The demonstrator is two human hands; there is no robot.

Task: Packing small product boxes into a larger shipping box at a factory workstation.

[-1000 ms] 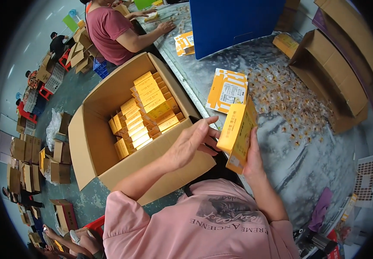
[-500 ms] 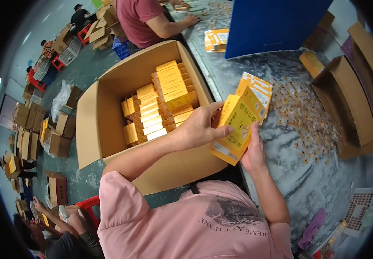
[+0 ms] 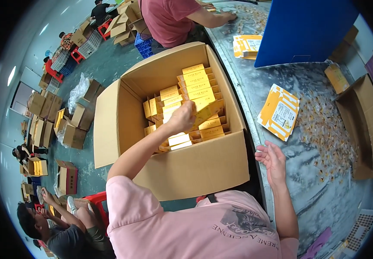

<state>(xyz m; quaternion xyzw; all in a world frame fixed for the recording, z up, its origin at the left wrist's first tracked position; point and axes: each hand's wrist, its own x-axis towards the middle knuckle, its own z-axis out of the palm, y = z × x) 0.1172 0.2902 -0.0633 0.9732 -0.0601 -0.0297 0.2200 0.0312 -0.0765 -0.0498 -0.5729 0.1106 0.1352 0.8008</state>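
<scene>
A large brown cardboard carton (image 3: 186, 177) stands open in front of me. Rows of yellow folding boxes (image 3: 195, 75) fill much of it, with thin cardboard dividers between them. My left hand (image 3: 182, 118) reaches into the carton, its fingers closed on a yellow box (image 3: 208, 111) that is tilted among the rows. Part of that box is behind my fingers. Over the table edge, my right hand (image 3: 273, 163) is open and holds nothing, palm up with curled fingers. Just beyond it lies a stack of flat yellow-and-white carton blanks (image 3: 280, 113).
Small wrapped pieces (image 3: 324, 134) are scattered over the metal table (image 3: 247, 86). A blue panel (image 3: 303, 34) stands upright at its far side, near a long cardboard tray (image 3: 363, 125). A co-worker in a red shirt (image 3: 169, 21) stands beyond the carton. Others sit at left among boxes.
My left hand has carried the yellow box from over the table into the carton. The right hand has let go of it and opened. The view has shifted, too.
</scene>
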